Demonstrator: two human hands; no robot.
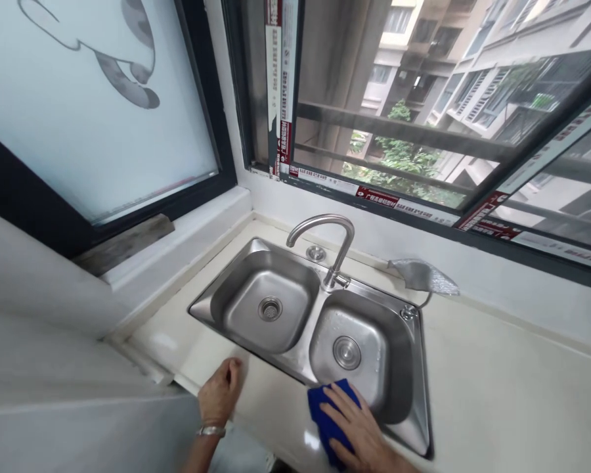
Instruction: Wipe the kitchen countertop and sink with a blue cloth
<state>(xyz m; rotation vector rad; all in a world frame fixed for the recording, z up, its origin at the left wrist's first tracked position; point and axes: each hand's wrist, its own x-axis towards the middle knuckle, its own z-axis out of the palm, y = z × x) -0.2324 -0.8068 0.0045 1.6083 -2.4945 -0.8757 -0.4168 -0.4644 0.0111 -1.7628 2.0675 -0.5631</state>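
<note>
My right hand [354, 430] lies over a folded blue cloth [320, 407], its fingers pressing the cloth at the front rim of the right basin. My left hand [220, 392] is curled into a fist by the counter's front edge, with nothing visible in it and a metal band on the wrist. In front of both hands is a stainless steel double sink [300, 358]. Water drops dot the right basin [374, 341], which has a round drain strainer [347, 353]. The left basin [246, 295] has its own drain [270, 309].
A curved faucet [347, 246] rises behind the basins, its spout over the left one. Silvery wrapping [423, 276] lies at the back right. The pale countertop [497, 381] extends rightward. Windows [398, 118] stand behind, and a frosted pane [93, 118] is at left.
</note>
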